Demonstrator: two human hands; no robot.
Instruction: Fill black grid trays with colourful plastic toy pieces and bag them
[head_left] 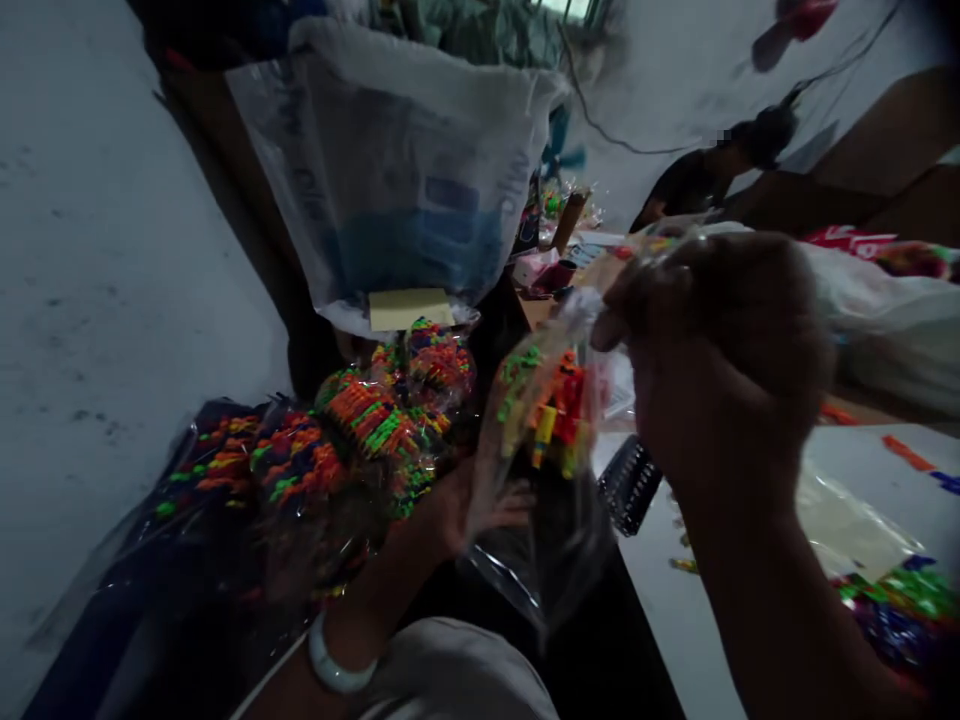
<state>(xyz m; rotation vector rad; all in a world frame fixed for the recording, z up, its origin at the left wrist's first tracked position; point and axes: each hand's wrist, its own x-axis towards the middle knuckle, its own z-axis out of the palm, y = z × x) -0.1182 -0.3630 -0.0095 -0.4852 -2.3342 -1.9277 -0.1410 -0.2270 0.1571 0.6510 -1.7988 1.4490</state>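
Note:
My right hand (720, 340) is closed, pinching the gathered top of a clear plastic bag (536, 560) that hangs in front of me. Inside the bag are small green, orange, red and yellow plastic pieces (546, 430). My left hand (469, 510) is low behind the bag's left side, its fingers stretched out and partly seen through the film. Whether those fingers touch the bag I cannot tell. To the left of that hand lie several clear bags (375, 415) packed with bright multicoloured pieces.
A large white woven sack (420, 150) stands behind the packed bags. On the right, a white table (652, 600) carries a black slotted basket (630, 485), loose pieces and shiny coloured wrappers (900, 610). Another person (690, 185) leans over at the back right.

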